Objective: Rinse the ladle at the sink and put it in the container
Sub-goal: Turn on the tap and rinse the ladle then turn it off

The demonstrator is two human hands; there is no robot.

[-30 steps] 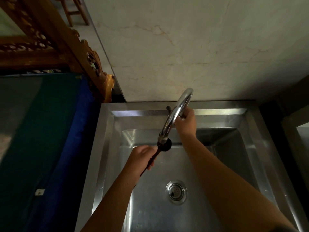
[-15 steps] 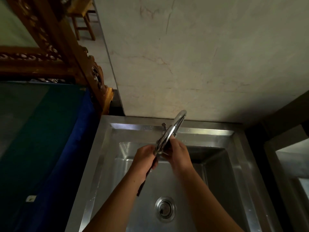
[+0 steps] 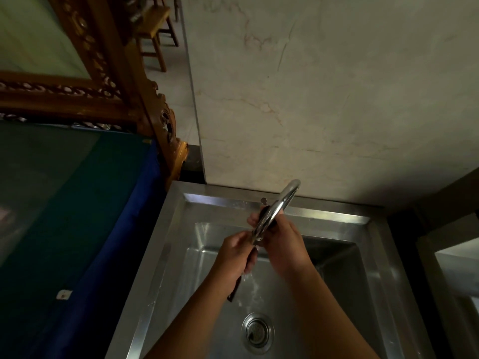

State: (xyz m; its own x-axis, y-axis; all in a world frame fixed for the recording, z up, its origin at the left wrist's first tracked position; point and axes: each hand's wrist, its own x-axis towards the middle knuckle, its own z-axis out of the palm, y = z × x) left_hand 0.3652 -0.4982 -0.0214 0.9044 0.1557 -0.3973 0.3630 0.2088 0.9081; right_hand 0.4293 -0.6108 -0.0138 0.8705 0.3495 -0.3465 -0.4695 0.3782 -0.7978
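Note:
The dark ladle (image 3: pixel 235 287) is held over the steel sink (image 3: pixel 166 244), under the curved chrome faucet (image 3: pixel 278 207). My left hand (image 3: pixel 234 255) grips its handle, whose dark end sticks out below my wrist. My right hand (image 3: pixel 281 244) is wrapped around the ladle's bowl end right under the spout, so the bowl is mostly hidden. Water (image 3: pixel 252 283) trickles down from my hands toward the drain (image 3: pixel 257 330). No container is in view.
A marble wall (image 3: pixel 324 99) rises behind the sink. To the left lies a dark green and blue surface (image 3: pixel 77 203) with a carved wooden frame (image 3: pixel 108 81) above it. A dark gap and another steel edge (image 3: pixel 451 268) sit at the right.
My right hand left the faucet's base and came onto the ladle's bowl end. Water now runs into the sink. The view has tilted upward.

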